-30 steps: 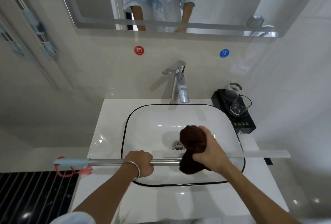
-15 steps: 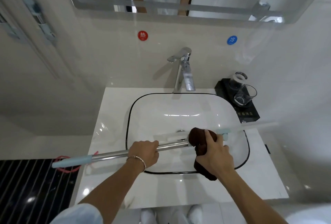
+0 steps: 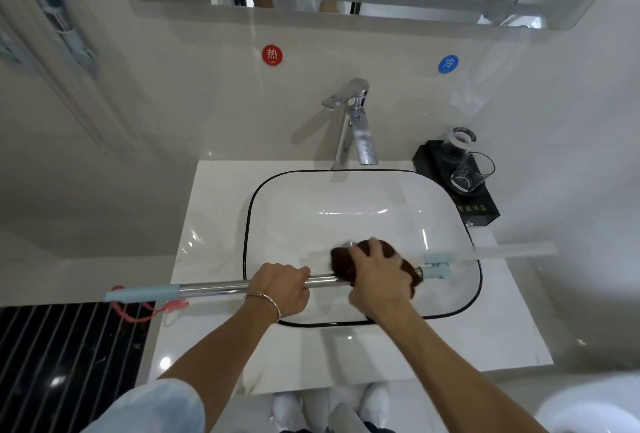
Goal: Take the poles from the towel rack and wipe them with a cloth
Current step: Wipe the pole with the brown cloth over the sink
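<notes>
1. The left hand (image 3: 280, 289) is palm-down on the pole (image 3: 214, 287), its fingers curled over the top of the chrome tube and wrapped tightly round it. A thin bracelet (image 3: 265, 299) sits at the wrist, and the forearm comes up from the lower left.
2. The right hand (image 3: 377, 276) lies just beside the left, further right along the tube. Its fingers are spread and bent over a dark brown cloth (image 3: 408, 270), which it grips bunched around the pole. That forearm comes in from the lower right.
3. The pole runs almost level from left to right across the front half of the basin (image 3: 247, 224), held above it.
4. A light-blue sleeve (image 3: 142, 292) covers the pole's left end, with a red cord (image 3: 138, 313) hanging from it. This end reaches out past the left edge of the white countertop (image 3: 214, 211), over dark striped flooring (image 3: 62, 356).
5. At the right end a light-blue fitting (image 3: 436, 268) shows just beyond the cloth, inside the basin's black rim.
6. A pale translucent bar (image 3: 502, 250) stretches from near that fitting rightward over the rim and counter. It is blurred, and whether it joins the fitting cannot be told.
7. The chrome faucet (image 3: 356, 127) stands at the back of the basin, well apart from both hands.
8. A black tray (image 3: 485, 211) with two glasses sits at the counter's back right corner, well apart from the cloth.
9. The wall-mounted towel rack (image 3: 62, 30), with light-blue clips, hangs high on the left wall, far from the pole.
</notes>
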A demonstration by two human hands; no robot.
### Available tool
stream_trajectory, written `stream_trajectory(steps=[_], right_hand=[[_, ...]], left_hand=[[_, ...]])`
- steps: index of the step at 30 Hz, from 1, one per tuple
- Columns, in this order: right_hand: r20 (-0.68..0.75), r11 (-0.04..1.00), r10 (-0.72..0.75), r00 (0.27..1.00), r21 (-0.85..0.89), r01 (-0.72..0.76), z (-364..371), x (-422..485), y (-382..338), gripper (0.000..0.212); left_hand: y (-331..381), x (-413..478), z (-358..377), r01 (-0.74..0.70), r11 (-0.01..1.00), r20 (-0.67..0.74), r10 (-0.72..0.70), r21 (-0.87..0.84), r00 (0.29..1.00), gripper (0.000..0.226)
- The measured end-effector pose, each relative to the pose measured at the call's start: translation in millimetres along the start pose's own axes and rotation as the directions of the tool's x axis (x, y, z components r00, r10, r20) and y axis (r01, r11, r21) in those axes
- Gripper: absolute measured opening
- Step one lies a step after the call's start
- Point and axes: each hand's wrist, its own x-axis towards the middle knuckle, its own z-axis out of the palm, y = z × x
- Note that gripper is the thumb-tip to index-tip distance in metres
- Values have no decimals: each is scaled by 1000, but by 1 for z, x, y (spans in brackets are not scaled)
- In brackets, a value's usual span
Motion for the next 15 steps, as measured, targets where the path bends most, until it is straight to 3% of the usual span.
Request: stream_trajectory(steps=[3, 6, 8, 12, 15], right_hand=[[-7, 990, -116, 993, -79, 115, 12, -9, -37, 61], [-26, 986, -151, 988, -72, 149, 10, -8, -20, 60], [-24, 993, -85, 996, -89, 83, 5, -5, 14, 60], [-32, 985, 159, 987, -69, -161, -5, -1, 74, 57], [-73, 989, 120, 990, -80, -126, 1, -2, 48, 54]], left_hand=[[4, -5, 0, 15, 1000, -1, -15, 22, 1000, 29], [2, -6, 0, 72, 997, -18, -72, -25, 997, 27], [-1, -7, -1, 60, 998, -97, -62, -16, 993, 26], [-6, -1, 11, 46, 998, -127, -50, -36, 991, 40], [0, -4, 7, 54, 999, -77, -54, -5, 996, 31]])
